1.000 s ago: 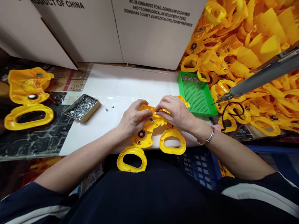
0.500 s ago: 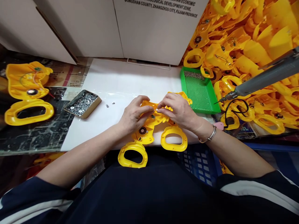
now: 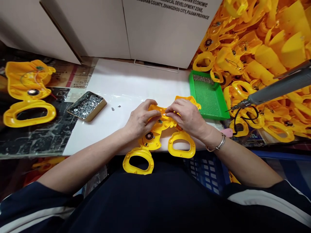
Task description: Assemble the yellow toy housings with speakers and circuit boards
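Two yellow plastic shell halves lie side by side on the white board (image 3: 136, 87) at the near edge. The left yellow shell half (image 3: 142, 152) shows a round speaker and a small circuit part inside; its loop handle hangs over the edge. The right yellow shell half (image 3: 181, 147) lies next to it. My left hand (image 3: 141, 119) grips the top of the left half with curled fingers. My right hand (image 3: 186, 116), a bracelet on its wrist, pinches something small at the spot where the two halves meet; what it pinches is too small to name.
An open metal tin of screws (image 3: 86, 105) sits left on the board, two loose screws (image 3: 116, 107) beside it. A green perforated tray (image 3: 208, 97) stands right. A hanging electric screwdriver (image 3: 272, 90) points in from the right over a heap of yellow shells (image 3: 257, 51). Another yellow shell (image 3: 28, 94) lies far left. Cardboard boxes (image 3: 150, 29) stand behind.
My hands keep the same hold on the shell halves, with only slight finger shifts. The view has tilted a little, so everything sits slightly higher than a second ago.
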A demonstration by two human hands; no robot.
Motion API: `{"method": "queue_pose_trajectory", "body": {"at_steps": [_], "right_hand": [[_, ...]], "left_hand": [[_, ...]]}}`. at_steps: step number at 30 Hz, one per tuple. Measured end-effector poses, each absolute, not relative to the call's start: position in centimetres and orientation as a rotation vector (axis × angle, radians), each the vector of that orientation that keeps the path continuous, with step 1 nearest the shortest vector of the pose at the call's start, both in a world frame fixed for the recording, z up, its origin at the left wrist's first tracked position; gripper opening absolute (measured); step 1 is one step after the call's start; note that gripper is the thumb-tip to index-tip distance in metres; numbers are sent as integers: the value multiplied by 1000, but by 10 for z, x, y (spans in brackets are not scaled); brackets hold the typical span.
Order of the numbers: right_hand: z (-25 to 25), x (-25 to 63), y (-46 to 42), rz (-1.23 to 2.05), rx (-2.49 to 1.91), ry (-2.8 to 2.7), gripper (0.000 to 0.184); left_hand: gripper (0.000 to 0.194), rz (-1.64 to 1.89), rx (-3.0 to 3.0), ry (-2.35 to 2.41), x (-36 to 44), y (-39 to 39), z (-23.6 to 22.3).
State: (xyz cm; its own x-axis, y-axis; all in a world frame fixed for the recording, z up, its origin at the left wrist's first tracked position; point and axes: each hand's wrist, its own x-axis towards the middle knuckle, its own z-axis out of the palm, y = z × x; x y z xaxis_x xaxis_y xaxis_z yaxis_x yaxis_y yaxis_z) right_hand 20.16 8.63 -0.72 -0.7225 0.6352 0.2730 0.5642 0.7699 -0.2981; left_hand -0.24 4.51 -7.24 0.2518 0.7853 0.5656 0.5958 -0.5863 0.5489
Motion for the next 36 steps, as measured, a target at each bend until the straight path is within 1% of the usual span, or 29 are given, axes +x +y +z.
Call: {"method": "queue_pose_trajectory", "body": {"at_steps": [6, 12, 20, 24, 27, 30, 36], "right_hand": [[-12, 202, 88, 387, -945, -2454, 17], [-7, 200, 89, 497, -948, -2438, 17], [3, 191, 94, 930, -1190, -2192, 16], [12, 187, 100, 1027, -1270, -2235, 15], [21, 184, 104, 1044, -1309, -2328, 16], [26, 181, 106, 989, -1359, -2406, 13], [28, 176, 108, 927, -1411, -2454, 11]], "left_hand": [[18, 1260, 2311, 1275, -2, 46, -74], [17, 1258, 2329, 1267, -3, 46, -72], [11, 1297, 2334, 1306, 0, 45, -71], [5, 1302, 2364, 1273, -1, 45, -71], [4, 1297, 2370, 1263, -1, 46, -70], [6, 1307, 2391, 1249, -2, 46, -70], [4, 1301, 2404, 1257, -1, 46, -70]]}}
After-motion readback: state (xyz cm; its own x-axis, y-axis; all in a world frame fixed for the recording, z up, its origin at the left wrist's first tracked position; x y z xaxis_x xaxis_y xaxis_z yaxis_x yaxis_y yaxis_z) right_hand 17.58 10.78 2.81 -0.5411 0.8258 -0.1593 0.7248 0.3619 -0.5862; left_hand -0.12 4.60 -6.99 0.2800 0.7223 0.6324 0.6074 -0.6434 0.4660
